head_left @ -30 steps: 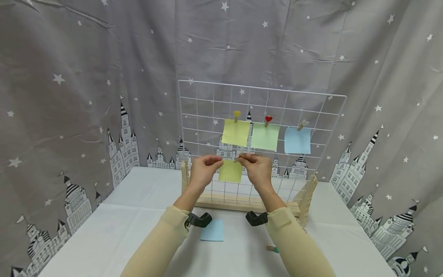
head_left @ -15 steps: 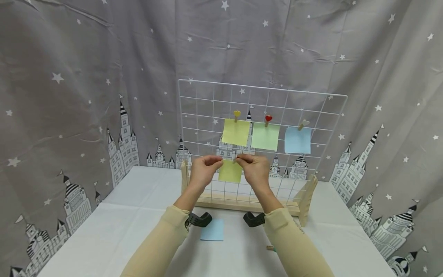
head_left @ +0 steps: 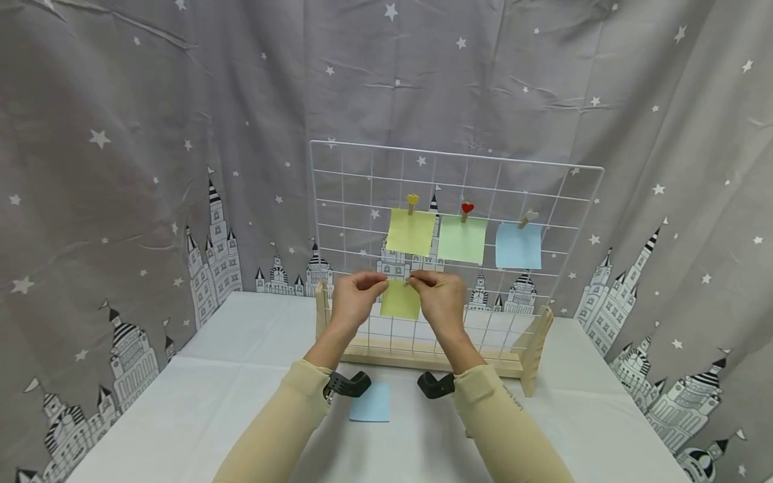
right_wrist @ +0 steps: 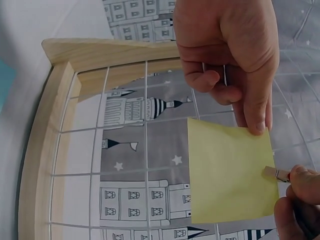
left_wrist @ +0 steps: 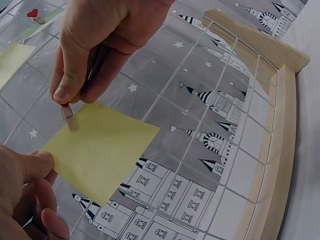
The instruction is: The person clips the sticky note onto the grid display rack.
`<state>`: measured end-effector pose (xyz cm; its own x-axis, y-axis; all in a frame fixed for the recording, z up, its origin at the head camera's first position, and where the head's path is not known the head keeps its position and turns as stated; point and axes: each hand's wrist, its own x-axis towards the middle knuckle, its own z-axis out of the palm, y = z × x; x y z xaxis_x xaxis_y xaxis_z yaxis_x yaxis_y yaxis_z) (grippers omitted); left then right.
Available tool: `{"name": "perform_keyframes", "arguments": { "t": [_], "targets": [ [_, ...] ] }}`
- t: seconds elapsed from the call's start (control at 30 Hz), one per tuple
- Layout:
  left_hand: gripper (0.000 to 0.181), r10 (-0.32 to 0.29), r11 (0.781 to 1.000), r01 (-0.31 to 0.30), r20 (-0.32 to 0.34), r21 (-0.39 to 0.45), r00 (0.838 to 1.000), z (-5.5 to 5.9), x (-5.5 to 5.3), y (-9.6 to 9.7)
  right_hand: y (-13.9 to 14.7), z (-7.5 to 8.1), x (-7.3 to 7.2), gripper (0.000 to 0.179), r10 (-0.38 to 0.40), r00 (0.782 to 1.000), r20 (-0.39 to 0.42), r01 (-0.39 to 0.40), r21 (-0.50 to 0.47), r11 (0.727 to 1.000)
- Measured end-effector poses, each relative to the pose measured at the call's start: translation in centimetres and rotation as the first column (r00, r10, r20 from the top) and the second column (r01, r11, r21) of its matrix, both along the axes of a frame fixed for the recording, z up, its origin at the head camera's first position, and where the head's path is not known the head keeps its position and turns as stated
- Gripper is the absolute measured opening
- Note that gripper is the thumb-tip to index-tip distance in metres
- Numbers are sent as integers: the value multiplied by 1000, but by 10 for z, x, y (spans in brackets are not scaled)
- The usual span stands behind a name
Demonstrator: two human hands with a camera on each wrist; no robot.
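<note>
A yellow sticky note (head_left: 398,302) stands against the white wire grid (head_left: 471,159), below a row of clipped notes. My left hand (head_left: 353,300) pinches its top left corner between thumb and fingertips. Between thumb and finger, my right hand (head_left: 443,302) holds a small wooden clothespin (left_wrist: 70,120), a bit of red showing under the fingertips. In both wrist views the clothespin's tips overlap the note's top edge near its middle. The right wrist view shows the note (right_wrist: 227,175) lying nearly flat in front of the wires.
Above hang a yellow note (head_left: 410,233), a green note (head_left: 462,240) and a blue note (head_left: 519,247), each under a heart clothespin. A wooden stand (head_left: 417,357) supports the grid. A light blue note stack (head_left: 370,404) lies on the white table, with a star-patterned curtain (head_left: 253,100) behind.
My right hand has shifted slightly left, bringing the clothespin further along the note's top edge. My left hand keeps its pinch. The right sleeve now covers more of a small object on the table.
</note>
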<state>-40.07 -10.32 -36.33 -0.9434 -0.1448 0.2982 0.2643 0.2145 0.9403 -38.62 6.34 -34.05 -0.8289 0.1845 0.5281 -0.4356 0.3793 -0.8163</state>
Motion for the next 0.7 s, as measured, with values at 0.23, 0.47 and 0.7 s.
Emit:
{"name": "perform_keyframes", "arguments": {
  "t": [0.23, 0.47, 0.7],
  "targets": [
    [13, 0, 1000, 1, -11, 11, 1000, -1, 0, 1, -2, -1, 1, 6, -38, 999, 11, 38, 30, 999],
    [13, 3, 1000, -3, -10, 13, 1000, -2, 0, 1, -4, -3, 0, 6, -89, 996, 6, 88, 61, 994],
    [13, 13, 1000, -13, -14, 18, 1000, -4, -2, 2, -5, -4, -1, 8, -127, 992, 0, 127, 107, 986]
  ]
}}
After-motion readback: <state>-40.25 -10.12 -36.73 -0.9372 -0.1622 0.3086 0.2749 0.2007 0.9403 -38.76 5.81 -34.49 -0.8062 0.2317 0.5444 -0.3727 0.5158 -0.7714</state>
